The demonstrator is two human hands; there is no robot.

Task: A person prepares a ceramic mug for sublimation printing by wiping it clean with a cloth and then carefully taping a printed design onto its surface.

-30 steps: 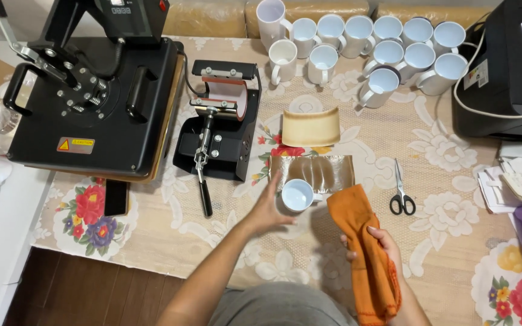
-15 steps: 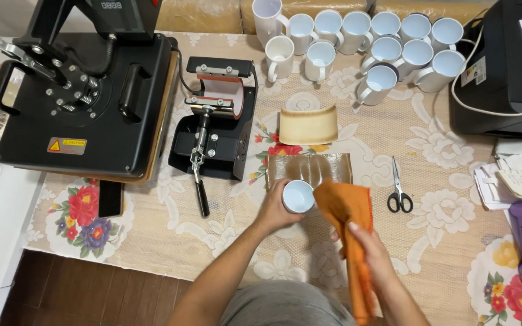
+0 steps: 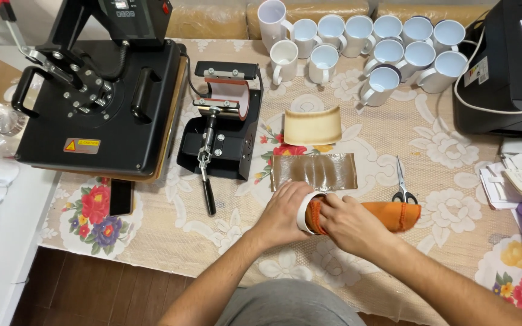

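Orange cloth (image 3: pixel 388 215) stuffed into a white mug (image 3: pixel 305 211), head view only. Left hand (image 3: pixel 284 212) wraps the mug's outside, gripping it on its side just above the table's near edge, about mid-width. Right hand (image 3: pixel 348 223) is clenched on the cloth, fingers pushing it into the mug mouth; the cloth's tail trails right towards the scissors (image 3: pixel 401 186). Step in hand looks like wiping the mug's inside. Next move probably calls for twisting the cloth round the inner wall while the left hand keeps the mug from rolling.

Just behind the hands lies a brown sheet (image 3: pixel 314 171), then a curved tan pad (image 3: pixel 312 125). The mug press (image 3: pixel 222 124) stands left of those, the big black heat press (image 3: pixel 98 96) at the far-left corner. A cluster of blank white mugs (image 3: pixel 370 48) sits along the far edge, a black printer (image 3: pixel 505 72) at the far-right corner. Lace tablecloth (image 3: pixel 454 151) covers the table.
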